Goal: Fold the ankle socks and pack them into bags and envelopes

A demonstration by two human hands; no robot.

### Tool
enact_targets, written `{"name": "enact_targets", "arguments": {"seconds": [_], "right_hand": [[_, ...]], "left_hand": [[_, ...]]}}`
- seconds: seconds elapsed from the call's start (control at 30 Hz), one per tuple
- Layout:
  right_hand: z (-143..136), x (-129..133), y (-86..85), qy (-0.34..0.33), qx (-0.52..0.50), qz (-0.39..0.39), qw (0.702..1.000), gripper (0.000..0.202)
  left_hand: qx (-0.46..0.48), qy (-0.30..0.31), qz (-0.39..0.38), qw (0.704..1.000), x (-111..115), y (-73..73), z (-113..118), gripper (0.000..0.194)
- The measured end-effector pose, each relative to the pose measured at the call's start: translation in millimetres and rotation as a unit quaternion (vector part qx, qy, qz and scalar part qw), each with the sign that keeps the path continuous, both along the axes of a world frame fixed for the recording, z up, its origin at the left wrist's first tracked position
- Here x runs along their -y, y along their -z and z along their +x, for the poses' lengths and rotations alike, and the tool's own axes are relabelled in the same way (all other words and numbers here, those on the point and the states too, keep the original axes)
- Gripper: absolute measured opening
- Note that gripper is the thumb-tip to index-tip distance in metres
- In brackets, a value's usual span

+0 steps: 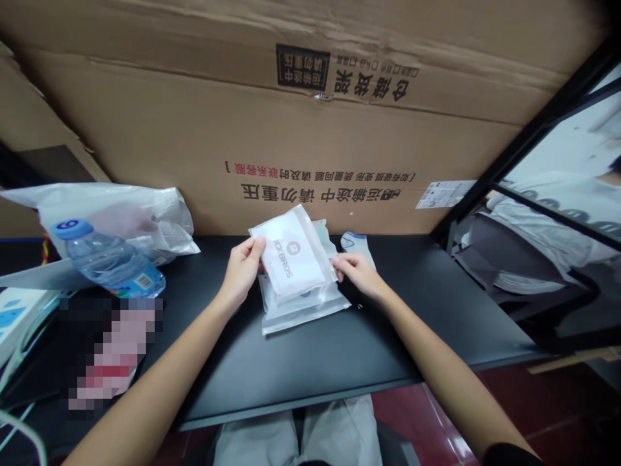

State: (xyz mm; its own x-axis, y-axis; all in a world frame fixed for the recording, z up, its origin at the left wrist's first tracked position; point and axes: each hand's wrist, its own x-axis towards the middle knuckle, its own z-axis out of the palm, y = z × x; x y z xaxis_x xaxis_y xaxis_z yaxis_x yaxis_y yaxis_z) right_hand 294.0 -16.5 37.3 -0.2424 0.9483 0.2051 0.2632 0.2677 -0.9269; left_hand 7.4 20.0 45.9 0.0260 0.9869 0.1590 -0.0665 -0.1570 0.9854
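Observation:
A frosted plastic bag point(294, 249) with white contents and grey printing is held tilted just above the desk. Its left edge is pinched between the thumb and fingers of my left hand point(242, 268). At the bag's right side, by the clear sealing strip, my right hand point(359, 272) has its fingertips closed on the edge. Another frosted bag point(305, 314) lies flat underneath, partly covered. Behind them a pale greenish piece point(324, 236) peeks out, its kind unclear. A grey sock point(356, 243) with blue trim lies just beyond my right hand.
A tall cardboard sheet point(194, 142) stands behind the black desk point(213, 375). On the left are a water bottle point(114, 259) lying tilted, a white plastic bag point(130, 207) and cables point(19, 424). A black metal frame point(485, 184) rises at right, with a seated person point(548, 213) beyond.

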Motion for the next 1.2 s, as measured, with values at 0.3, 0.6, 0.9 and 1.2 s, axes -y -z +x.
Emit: {"name": "enact_targets", "arguments": {"seconds": [0.3, 0.6, 0.9, 1.2], "right_hand": [[-27.1, 4.4, 9.7, 0.069, -0.094, -0.057, 0.992, 0.052], [-59.4, 26.4, 2.1, -0.043, -0.149, -0.142, 0.978, 0.052], [-54.6, 26.5, -2.5, -0.022, -0.185, -0.134, 0.973, 0.055], [-26.6, 3.9, -5.8, 0.122, -0.212, -0.109, 0.963, 0.047]], "left_hand": [[-0.261, -0.119, 0.317, 0.904, 16.1, -11.1, 3.7, 0.064], [-0.441, 0.053, 0.474, 0.760, 43.1, 4.5, 26.3, 0.024], [-0.356, 0.053, 0.504, 0.785, 37.1, 2.5, 16.4, 0.016], [-0.329, 0.099, 0.513, 0.787, 46.8, -2.6, 24.9, 0.019]]}}
